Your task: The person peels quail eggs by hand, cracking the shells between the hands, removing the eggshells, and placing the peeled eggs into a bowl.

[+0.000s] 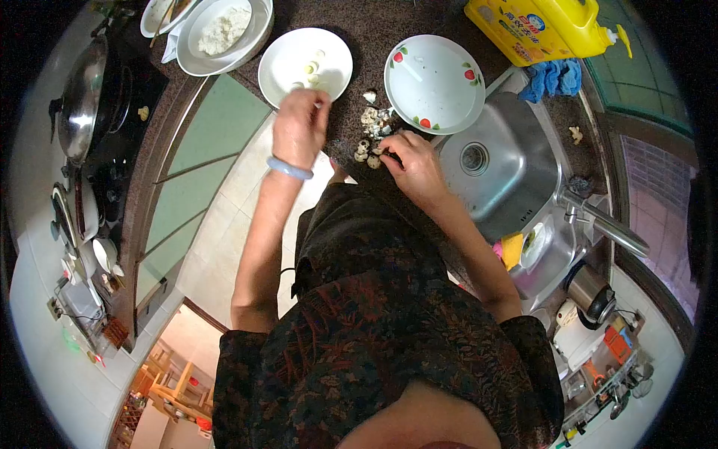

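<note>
Near the desk's point(342, 136) front edge, my right hand point(417, 168) has its thumb and fingers bent towards each other beside the speckled eggs point(363, 152); I cannot tell whether this grip pinches anything. Those eggs lie between me and the broken shell pieces point(376, 120). My left hand point(301, 126), above a bracelet point(289, 168), reaches over the near rim of the white dish point(280, 63), its fingers curled down; what they hold, if anything, I cannot tell. Pale peeled pieces point(312, 69) lie inside that dish. A strip of desk separates it from the fruit-patterned dish point(435, 84), which sits just beside the sink point(497, 168), limiting room beyond my right hand.
</note>
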The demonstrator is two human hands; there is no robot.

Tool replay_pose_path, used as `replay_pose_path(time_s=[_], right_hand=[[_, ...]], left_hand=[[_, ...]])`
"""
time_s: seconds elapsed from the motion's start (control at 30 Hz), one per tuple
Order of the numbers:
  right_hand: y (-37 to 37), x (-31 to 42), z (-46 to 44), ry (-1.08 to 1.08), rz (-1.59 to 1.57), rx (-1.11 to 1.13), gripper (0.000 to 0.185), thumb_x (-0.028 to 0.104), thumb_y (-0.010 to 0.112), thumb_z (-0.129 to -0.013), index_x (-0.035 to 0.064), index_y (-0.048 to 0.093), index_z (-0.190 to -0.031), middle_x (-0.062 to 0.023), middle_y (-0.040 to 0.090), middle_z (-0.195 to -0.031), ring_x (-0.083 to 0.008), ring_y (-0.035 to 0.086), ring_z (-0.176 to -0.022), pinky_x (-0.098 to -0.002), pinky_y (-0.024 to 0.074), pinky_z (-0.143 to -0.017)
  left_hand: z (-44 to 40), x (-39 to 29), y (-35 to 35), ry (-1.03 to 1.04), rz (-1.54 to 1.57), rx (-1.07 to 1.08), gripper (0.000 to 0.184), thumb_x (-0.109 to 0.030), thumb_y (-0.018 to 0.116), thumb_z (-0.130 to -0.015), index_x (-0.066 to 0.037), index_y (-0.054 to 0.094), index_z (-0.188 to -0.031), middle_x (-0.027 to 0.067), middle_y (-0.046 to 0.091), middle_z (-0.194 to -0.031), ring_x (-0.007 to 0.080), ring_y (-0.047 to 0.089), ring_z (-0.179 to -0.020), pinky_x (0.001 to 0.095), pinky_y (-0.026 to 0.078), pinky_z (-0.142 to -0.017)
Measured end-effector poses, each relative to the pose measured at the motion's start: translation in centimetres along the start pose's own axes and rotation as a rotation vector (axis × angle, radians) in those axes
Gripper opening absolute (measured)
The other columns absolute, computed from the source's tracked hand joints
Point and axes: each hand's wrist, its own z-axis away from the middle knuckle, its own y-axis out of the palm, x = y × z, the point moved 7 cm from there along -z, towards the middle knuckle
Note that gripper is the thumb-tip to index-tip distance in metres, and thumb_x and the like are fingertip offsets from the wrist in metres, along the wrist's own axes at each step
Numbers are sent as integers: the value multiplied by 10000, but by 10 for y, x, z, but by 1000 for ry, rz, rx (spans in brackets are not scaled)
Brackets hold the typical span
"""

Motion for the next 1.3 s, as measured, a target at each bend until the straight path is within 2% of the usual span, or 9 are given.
replay_pose_path(time_s=[0.17,0.43,0.5,0.6,0.73,1.03,1.17,1.23,1.3], right_hand=[[8,-1,4,-31,95,-34,196,61,711,-804,72,638,-985,-124,602,-885,-335,613,-834,-452,493,-739],[-13,-24,32,125,70,-228,150,54,680,-847,73,633,-988,-124,634,-877,-345,619,-808,-438,479,-711],[-18,-30,37,148,61,-232,177,55,685,-848,61,623,-1013,-132,641,-894,-341,623,-806,-433,484,-703],[-22,-35,42,184,86,-277,228,60,702,-838,43,610,-1045,-139,638,-885,-337,623,-792,-432,488,-695],[-14,-41,41,265,52,-172,280,92,732,-821,37,603,-1064,-143,633,-879,-338,620,-780,-437,490,-690],[6,-35,27,159,86,-126,291,142,738,-822,45,606,-1063,-136,622,-872,-343,618,-812,-467,482,-732],[1,-23,22,161,129,-189,296,187,747,-817,46,618,-1043,-143,610,-921,-347,617,-847,-470,481,-750],[1,-11,15,90,158,-176,299,195,759,-801,46,627,-1023,-141,592,-918,-342,605,-855,-465,476,-750],[2,3,10,22,189,-163,301,203,772,-786,46,636,-1004,-138,573,-914,-337,593,-864,-461,471,-750]], left_hand=[[48,-22,39,-24,142,260,220,-44,772,-771,-9,692,-972,171,674,-938,335,662,-875,397,545,-769],[62,3,74,-161,95,330,257,-91,784,-776,-5,698,-1002,191,687,-976,369,667,-891,421,551,-799],[58,4,70,-130,59,270,236,-82,769,-793,-7,702,-1006,189,698,-967,320,686,-886,377,554,-792],[65,31,78,-465,338,305,221,-139,690,-921,-3,680,-1094,101,703,-936,151,661,-822,278,534,-736],[76,43,89,-694,733,371,248,-149,548,-1023,-50,619,-1238,7,665,-960,87,616,-771,229,506,-666],[82,42,86,-957,1073,318,255,-143,560,-1019,-37,611,-1245,62,690,-1016,99,634,-828,241,536,-734],[89,50,87,-820,913,314,258,-83,606,-983,-28,611,-1236,62,682,-1023,105,630,-856,245,532,-761],[86,48,83,-563,732,254,289,-24,643,-942,-21,608,-1229,64,668,-1036,119,623,-878,247,526,-786],[79,34,73,-583,651,267,278,2,646,-929,-7,620,-1206,76,638,-1057,129,617,-908,245,515,-803]])
